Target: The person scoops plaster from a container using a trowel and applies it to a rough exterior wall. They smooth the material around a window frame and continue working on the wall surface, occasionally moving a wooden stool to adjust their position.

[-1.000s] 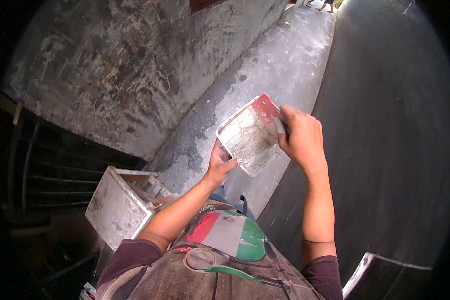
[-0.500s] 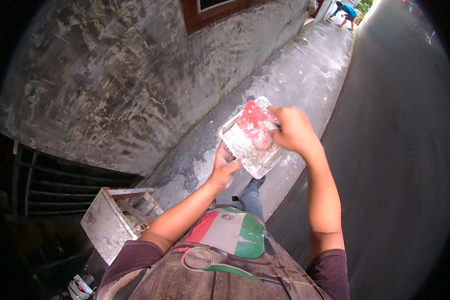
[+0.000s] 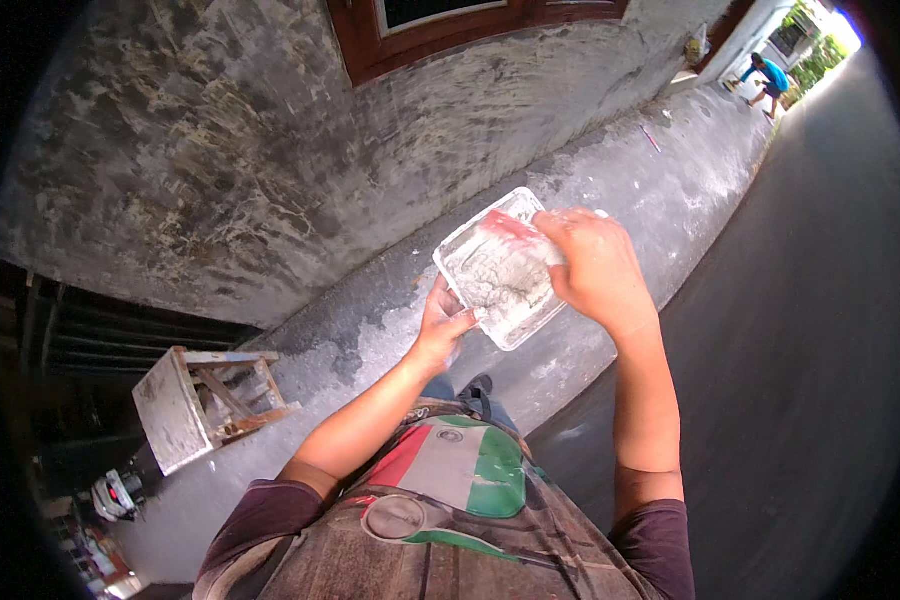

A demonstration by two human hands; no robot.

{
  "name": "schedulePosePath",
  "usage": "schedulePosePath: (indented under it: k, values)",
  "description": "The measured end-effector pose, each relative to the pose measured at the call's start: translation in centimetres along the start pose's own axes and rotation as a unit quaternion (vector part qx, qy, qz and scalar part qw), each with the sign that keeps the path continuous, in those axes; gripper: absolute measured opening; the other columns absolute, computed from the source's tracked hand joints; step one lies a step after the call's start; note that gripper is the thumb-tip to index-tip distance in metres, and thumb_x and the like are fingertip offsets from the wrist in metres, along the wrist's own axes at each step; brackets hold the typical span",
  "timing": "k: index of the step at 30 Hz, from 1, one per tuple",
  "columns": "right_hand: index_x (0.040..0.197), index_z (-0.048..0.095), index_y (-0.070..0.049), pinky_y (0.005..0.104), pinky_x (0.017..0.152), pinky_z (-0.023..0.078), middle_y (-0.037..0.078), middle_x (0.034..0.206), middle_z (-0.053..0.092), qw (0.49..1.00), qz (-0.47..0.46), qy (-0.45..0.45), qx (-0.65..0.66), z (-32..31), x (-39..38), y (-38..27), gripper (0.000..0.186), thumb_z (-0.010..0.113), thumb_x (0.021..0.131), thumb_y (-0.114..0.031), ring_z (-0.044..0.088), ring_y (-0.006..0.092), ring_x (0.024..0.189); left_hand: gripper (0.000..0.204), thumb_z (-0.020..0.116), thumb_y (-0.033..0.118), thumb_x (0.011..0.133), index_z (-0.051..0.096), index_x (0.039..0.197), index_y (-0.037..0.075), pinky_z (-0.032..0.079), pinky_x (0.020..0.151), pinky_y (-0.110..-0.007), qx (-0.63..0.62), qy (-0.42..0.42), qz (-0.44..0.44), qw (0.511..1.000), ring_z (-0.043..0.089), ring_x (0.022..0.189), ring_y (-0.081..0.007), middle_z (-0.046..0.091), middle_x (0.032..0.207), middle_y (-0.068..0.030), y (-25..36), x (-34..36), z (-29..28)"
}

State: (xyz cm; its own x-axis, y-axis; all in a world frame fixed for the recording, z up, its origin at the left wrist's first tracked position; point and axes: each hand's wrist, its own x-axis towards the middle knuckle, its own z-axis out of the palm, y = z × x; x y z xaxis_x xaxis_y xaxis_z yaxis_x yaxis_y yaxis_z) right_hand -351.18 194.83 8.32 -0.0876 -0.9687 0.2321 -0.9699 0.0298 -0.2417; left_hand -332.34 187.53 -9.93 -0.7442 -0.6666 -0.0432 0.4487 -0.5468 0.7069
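Note:
A shallow white plastic tray [image 3: 532, 332] is held out in front of me, its near left side gripped by my left hand [image 3: 443, 325], with the thumb over the rim. Whitish-grey wet putty or plaster [image 3: 503, 278] is smeared across its inside. My right hand [image 3: 598, 262] is closed on a red flat spreader [image 3: 511, 227], whose blade lies tilted in the upper part of the tray and is coated with the pale paste. The fingers of that hand hide the spreader's grip end. White residue marks both hands.
A patchy grey plastered wall [image 3: 240, 150] with a brown-framed window [image 3: 365, 55] runs along the left. A paint-stained wooden stool [image 3: 175, 410] stands behind on the left. Dark road [image 3: 770, 330] borders the pavement [image 3: 660, 190]. Far ahead, a person in blue [image 3: 767, 78] bends down.
The red spreader has turned and tilted, showing less of its broad face, and my right hand has rotated with it. My view has shifted, so the stool and wall sit differently.

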Motion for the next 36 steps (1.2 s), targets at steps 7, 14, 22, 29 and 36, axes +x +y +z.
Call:
schedulePosePath:
  k: [7,14,22,29,36]
  values:
    - [0.114,0.068,-0.002,0.0498,0.087,0.052,0.022,0.105,0.07,0.99,-0.085,-0.011,0.116,2.3,3.3,8.8,0.047,0.065,0.067,0.0,0.066,0.0412,0.1,0.093,0.079,0.012,0.078,0.027,0.155,0.004,0.045,0.108,-0.038,0.069,0.015,-0.028,0.997,0.058,0.127,-0.0252,0.057,0.139,-0.0146,-0.5,10.8,-0.8]
    - [0.115,0.064,0.0,0.0513,0.08,0.054,0.026,0.105,0.069,0.997,-0.002,-0.028,0.07,3.1,10.0,17.8,0.045,0.065,0.07,0.0,0.065,0.0465,0.095,0.098,0.081,0.012,0.077,0.024,0.156,0.007,0.045,0.109,-0.041,0.014,-0.012,0.041,0.999,0.058,0.129,-0.0263,0.058,0.139,-0.0158,-1.4,23.4,-0.8]
    - [0.101,0.065,0.004,0.0503,0.071,0.052,0.028,0.083,0.067,0.933,0.281,0.128,0.187,5.2,16.5,21.9,0.018,0.065,0.085,-0.004,0.065,0.0501,0.081,0.098,0.076,-0.002,0.081,0.017,0.158,0.009,0.052,0.099,-0.037,0.033,0.004,0.01,0.999,0.063,0.12,-0.0231,0.061,0.136,-0.0143,-4.7,35.6,0.2]
    - [0.107,0.064,0.006,0.0483,0.073,0.052,0.028,0.092,0.067,0.96,0.219,0.054,0.168,1.6,20.3,26.6,0.025,0.065,0.083,-0.003,0.064,0.0496,0.087,0.097,0.071,0.005,0.084,0.012,0.161,0.012,0.055,0.096,-0.037,0.014,0.013,-0.052,0.998,0.064,0.119,-0.0249,0.06,0.138,-0.0147,-3.2,41.1,0.2]
    - [0.106,0.064,0.004,0.0482,0.076,0.052,0.029,0.094,0.065,0.971,0.148,0.002,0.188,0.9,23.4,34.5,0.03,0.064,0.076,-0.001,0.063,0.0503,0.091,0.092,0.07,0.012,0.083,0.023,0.162,0.01,0.057,0.089,-0.033,-0.039,0.007,-0.088,0.995,0.065,0.114,-0.0229,0.061,0.133,-0.0141,-4.0,43.5,2.5]
